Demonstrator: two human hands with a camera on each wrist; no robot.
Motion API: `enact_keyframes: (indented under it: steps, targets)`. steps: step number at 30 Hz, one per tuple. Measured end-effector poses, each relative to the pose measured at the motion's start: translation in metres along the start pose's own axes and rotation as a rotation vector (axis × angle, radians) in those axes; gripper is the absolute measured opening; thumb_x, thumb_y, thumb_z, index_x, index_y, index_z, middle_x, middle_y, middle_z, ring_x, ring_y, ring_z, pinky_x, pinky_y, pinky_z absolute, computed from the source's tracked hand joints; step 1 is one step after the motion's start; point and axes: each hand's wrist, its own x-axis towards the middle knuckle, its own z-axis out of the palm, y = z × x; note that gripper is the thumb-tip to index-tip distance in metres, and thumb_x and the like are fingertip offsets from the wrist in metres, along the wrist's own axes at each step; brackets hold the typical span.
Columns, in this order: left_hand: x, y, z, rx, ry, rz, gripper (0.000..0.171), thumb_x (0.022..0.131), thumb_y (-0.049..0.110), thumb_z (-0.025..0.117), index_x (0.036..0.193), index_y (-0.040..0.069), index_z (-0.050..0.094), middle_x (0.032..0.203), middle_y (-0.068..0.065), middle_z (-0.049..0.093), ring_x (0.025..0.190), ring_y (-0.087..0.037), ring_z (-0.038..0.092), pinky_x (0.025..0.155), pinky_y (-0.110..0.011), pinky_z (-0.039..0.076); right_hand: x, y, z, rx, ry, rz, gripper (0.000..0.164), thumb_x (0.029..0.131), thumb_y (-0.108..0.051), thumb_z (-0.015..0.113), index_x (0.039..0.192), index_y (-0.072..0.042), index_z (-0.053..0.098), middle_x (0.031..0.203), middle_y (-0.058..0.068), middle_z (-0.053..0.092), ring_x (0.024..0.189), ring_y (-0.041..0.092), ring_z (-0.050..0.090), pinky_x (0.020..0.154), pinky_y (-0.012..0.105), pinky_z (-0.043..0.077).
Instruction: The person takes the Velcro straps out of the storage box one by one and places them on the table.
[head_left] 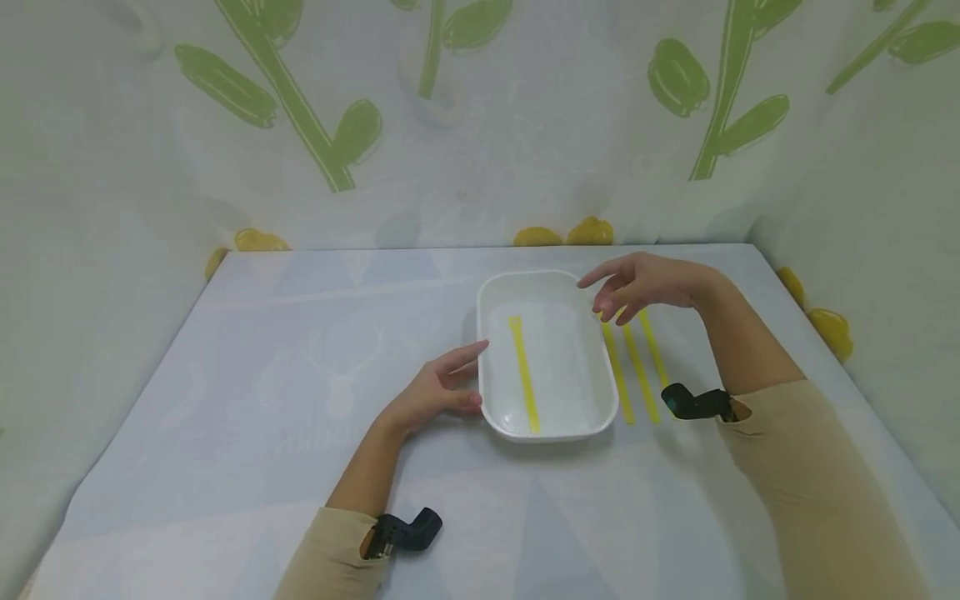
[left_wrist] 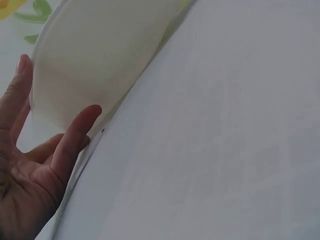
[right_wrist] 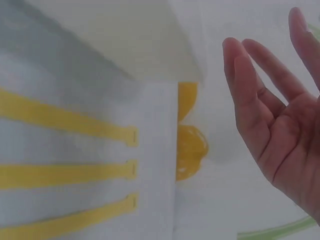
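Observation:
A white rectangular tray (head_left: 566, 358) with rounded corners sits on the table, and one yellow cable tie (head_left: 523, 375) lies lengthwise in it. My left hand (head_left: 438, 387) is at the tray's left side, fingers and thumb spread, fingertips at the wall. In the left wrist view that hand (left_wrist: 47, 155) is beside the tray's outer wall (left_wrist: 95, 65). My right hand (head_left: 645, 283) hovers by the far right corner, fingers loosely bent and holding nothing. Three more yellow cable ties (head_left: 640, 375) lie side by side right of the tray; their slotted heads (right_wrist: 131, 170) show in the right wrist view.
A pale patterned cloth covers the table (head_left: 262, 400). Behind it hangs a white curtain (head_left: 525, 150) with green leaves and yellow shapes, closing off the back and sides. Each wrist carries a black camera mount (head_left: 408, 531).

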Motion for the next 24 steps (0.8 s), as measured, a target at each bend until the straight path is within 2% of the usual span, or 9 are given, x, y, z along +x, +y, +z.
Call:
enact_keyframes:
  steps: [3, 8, 12, 16, 20, 24]
  targets:
    - [0.001, 0.001, 0.003, -0.03, 0.004, -0.005, 0.094, 0.068, 0.017, 0.085, 0.147, 0.015, 0.035, 0.153, -0.01, 0.03, 0.131, -0.035, 0.043, 0.084, -0.038, 0.054, 0.005, -0.007, 0.002, 0.016, -0.011, 0.008, 0.057, 0.089, -0.012, 0.064, 0.14, 0.0, 0.04, 0.109, 0.018, 0.063, 0.102, 0.03, 0.062, 0.09, 0.04, 0.052]
    - [0.001, 0.001, 0.005, -0.067, 0.021, -0.001, 0.096, 0.065, 0.017, 0.086, 0.146, 0.012, 0.036, 0.153, -0.011, 0.031, 0.134, -0.034, 0.038, 0.084, -0.038, 0.054, 0.017, -0.011, 0.005, 0.051, -0.033, 0.005, 0.057, 0.089, -0.011, 0.064, 0.14, 0.0, 0.041, 0.112, 0.021, 0.062, 0.107, 0.033, 0.061, 0.092, 0.04, 0.051]
    - [0.001, 0.001, 0.005, -0.065, 0.033, 0.006, 0.094, 0.065, 0.014, 0.086, 0.146, 0.012, 0.037, 0.153, -0.008, 0.031, 0.138, -0.032, 0.033, 0.084, -0.037, 0.054, 0.031, -0.009, 0.011, 0.093, -0.038, 0.007, 0.057, 0.087, -0.012, 0.066, 0.139, 0.0, 0.042, 0.117, 0.024, 0.06, 0.109, 0.036, 0.06, 0.091, 0.04, 0.051]
    - [0.002, -0.001, 0.004, -0.058, 0.037, 0.013, 0.095, 0.063, 0.019, 0.087, 0.145, 0.014, 0.039, 0.154, -0.004, 0.03, 0.14, -0.03, 0.029, 0.086, -0.037, 0.053, 0.046, -0.008, 0.019, 0.108, -0.048, 0.031, 0.056, 0.086, -0.014, 0.068, 0.136, -0.003, 0.046, 0.115, 0.022, 0.061, 0.104, 0.032, 0.063, 0.09, 0.039, 0.052]
    - [0.003, -0.003, 0.005, -0.057, 0.036, 0.019, 0.089, 0.069, 0.011, 0.084, 0.145, 0.015, 0.038, 0.154, -0.002, 0.029, 0.141, -0.029, 0.027, 0.088, -0.039, 0.052, 0.059, -0.008, 0.027, 0.111, -0.041, 0.09, 0.057, 0.085, -0.018, 0.071, 0.135, -0.004, 0.048, 0.116, 0.021, 0.06, 0.104, 0.031, 0.063, 0.089, 0.037, 0.052]
    - [0.004, -0.004, 0.004, -0.053, 0.032, 0.025, 0.087, 0.072, 0.006, 0.081, 0.146, 0.014, 0.037, 0.155, -0.002, 0.028, 0.141, -0.029, 0.026, 0.088, -0.039, 0.052, 0.067, -0.01, 0.034, 0.089, -0.024, 0.111, 0.055, 0.086, -0.018, 0.07, 0.134, -0.002, 0.049, 0.117, 0.022, 0.06, 0.104, 0.031, 0.064, 0.088, 0.035, 0.053]
